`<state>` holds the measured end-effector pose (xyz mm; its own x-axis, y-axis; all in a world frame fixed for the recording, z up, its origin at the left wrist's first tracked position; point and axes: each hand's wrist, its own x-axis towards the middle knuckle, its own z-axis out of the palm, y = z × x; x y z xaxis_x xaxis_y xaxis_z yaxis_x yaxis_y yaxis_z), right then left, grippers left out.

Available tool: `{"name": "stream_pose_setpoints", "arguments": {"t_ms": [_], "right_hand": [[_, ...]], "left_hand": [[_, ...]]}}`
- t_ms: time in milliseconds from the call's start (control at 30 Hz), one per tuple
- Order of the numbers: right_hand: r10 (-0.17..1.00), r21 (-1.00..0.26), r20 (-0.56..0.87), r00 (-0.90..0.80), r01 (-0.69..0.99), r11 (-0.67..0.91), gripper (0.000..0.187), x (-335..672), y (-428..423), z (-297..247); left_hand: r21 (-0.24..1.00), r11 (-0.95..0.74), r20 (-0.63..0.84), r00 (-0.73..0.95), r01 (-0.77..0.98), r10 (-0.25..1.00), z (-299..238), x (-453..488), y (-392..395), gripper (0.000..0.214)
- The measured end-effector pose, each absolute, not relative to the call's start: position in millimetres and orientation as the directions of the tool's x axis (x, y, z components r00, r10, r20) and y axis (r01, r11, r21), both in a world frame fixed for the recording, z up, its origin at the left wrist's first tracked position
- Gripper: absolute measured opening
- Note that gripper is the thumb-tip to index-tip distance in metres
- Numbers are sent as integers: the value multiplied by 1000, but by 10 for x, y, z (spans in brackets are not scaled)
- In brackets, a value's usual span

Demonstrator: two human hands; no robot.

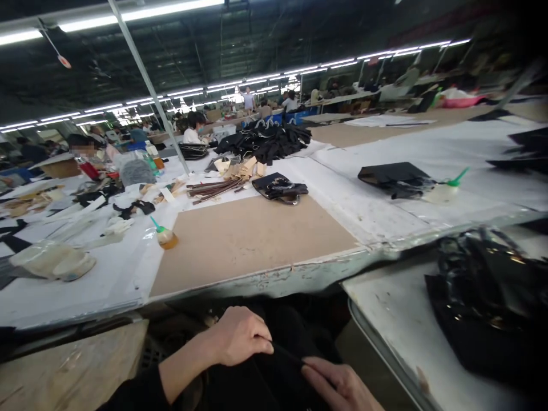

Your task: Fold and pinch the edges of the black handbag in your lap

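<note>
Low in front of me, below the table edge, my left hand (pixel 240 335) is closed, with thumb and fingers pinched on a black piece of material (pixel 286 353). To its right, my right hand (pixel 336 381) pinches the same piece along its edge. A narrow fold stretches between the two hands. Its lower part merges with the dark clothing on my lap, so its full shape cannot be made out. On the table beyond lies a small black handbag (pixel 278 187) on a brown board (pixel 252 240). A squeeze bottle (pixel 166 236) with a green nozzle and amber liquid stands at the board's left edge.
Black bags (pixel 483 297) with handles lie on a side surface (pixel 389 308) to my right. Another black bag (pixel 396 176) sits at the table's right. Brown strips (pixel 216 189) and a heap of black pieces (pixel 265 142) lie farther back. Several people work beyond.
</note>
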<state>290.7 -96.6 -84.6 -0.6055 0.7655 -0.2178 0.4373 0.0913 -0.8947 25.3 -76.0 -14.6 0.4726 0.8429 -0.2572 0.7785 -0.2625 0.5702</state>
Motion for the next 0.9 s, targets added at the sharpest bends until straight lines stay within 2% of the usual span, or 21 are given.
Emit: {"name": "stream_pose_setpoints", "arguments": {"t_ms": [167, 267, 500, 900], "right_hand": [[753, -938, -200, -628, 345, 39, 53, 2946, -1041, -697], [726, -950, -235, -646, 312, -30, 50, 3005, -1056, -585], [663, -969, -248, -707, 188, -162, 45, 3153, -1056, -413], [748, -960, -274, -604, 213, -179, 37, 3241, -1306, -336]], "left_hand": [[631, -159, -303, 429, 760, 851, -121, 258, -879, 17], [668, -77, -356, 408, 740, 841, -81, 161, -887, 19], [682, 23, -397, 343, 731, 852, 54, -4, -979, 27], [708, 75, -381, 291, 702, 878, 21, 170, -1098, 28]]}}
